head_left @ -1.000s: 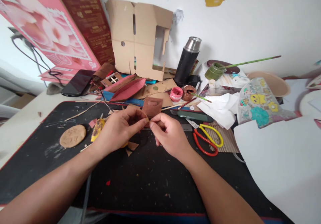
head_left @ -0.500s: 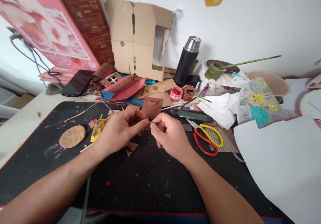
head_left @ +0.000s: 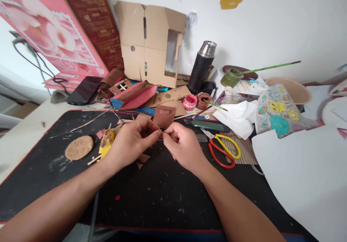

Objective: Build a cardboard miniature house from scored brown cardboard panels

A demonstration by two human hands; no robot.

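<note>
My left hand [head_left: 135, 137] and my right hand [head_left: 183, 142] meet above the black mat [head_left: 162, 195], both closed in a pinch. Between their fingertips is a tiny brownish piece, too small and covered to name. Just behind the fingers lies a brown cardboard square [head_left: 164, 115] with a small raised strip. Beside my left wrist is a yellow piece with brown patches [head_left: 107, 141], partly hidden by the arm. Cardboard scraps [head_left: 143, 158] lie under the left hand. Scissors [head_left: 223, 146] with one red and one yellow handle rest right of my right hand.
At the left lies a round cardboard disc [head_left: 79, 148]. Behind the hands stand a black thermos [head_left: 201, 68], a pink paint jar [head_left: 190, 102] and a brown paint jar [head_left: 203, 100]. A green box cutter [head_left: 210, 126] and crumpled tissue [head_left: 235, 117] are at the right; a phone [head_left: 84, 90] lies back left.
Both hands stay pinched together in nearly the same place, with only slight finger movement. The whole view has shifted very slightly.
</note>
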